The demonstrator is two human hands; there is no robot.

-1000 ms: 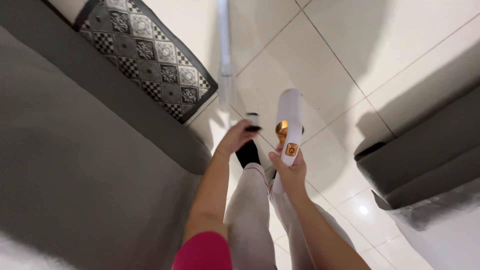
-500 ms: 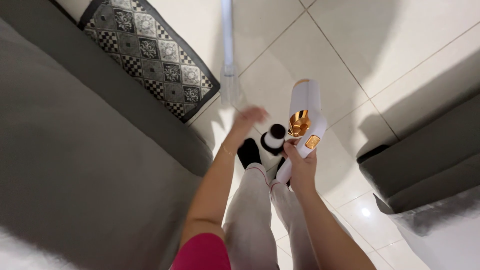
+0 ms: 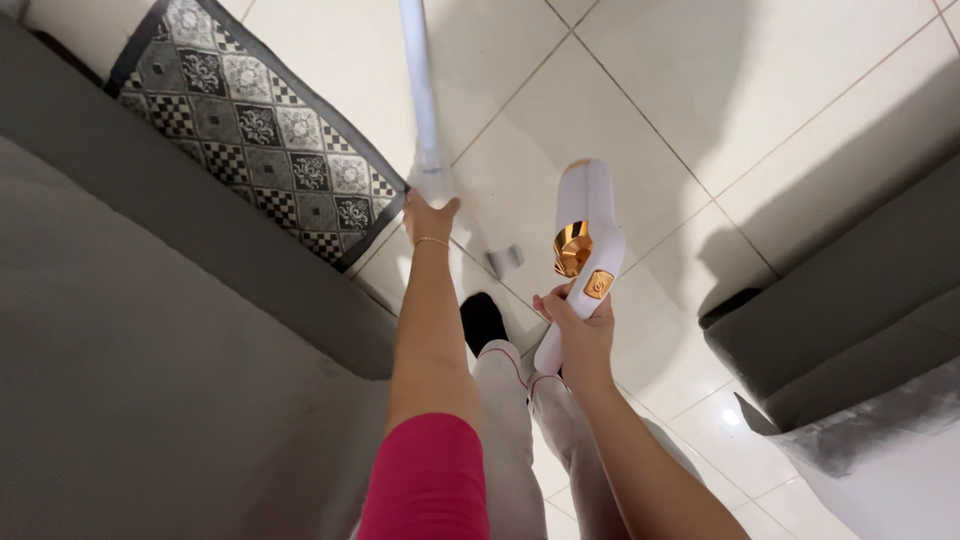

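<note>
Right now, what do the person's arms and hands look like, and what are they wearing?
Both hands are bare, no gloves. The left hand has a thin gold bracelet at the wrist and a bright pink sleeve covering the upper arm. The right hand and forearm show no jewellery or sleeve.

Home living room, grey sofa (image 3: pixel 150 380), patterned rug (image 3: pixel 260 130), glossy white floor tiles (image 3: pixel 640 120), second grey sofa (image 3: pixel 860 300)

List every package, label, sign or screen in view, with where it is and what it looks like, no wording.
No packages, signs or screens show.
Orange square badge: on the white handheld device held in the right hand, just above the fingers; small, rounded corners, a mark too small to tell.
Gold metallic fitting: on the same device, above the badge; rounded, shiny.
</note>
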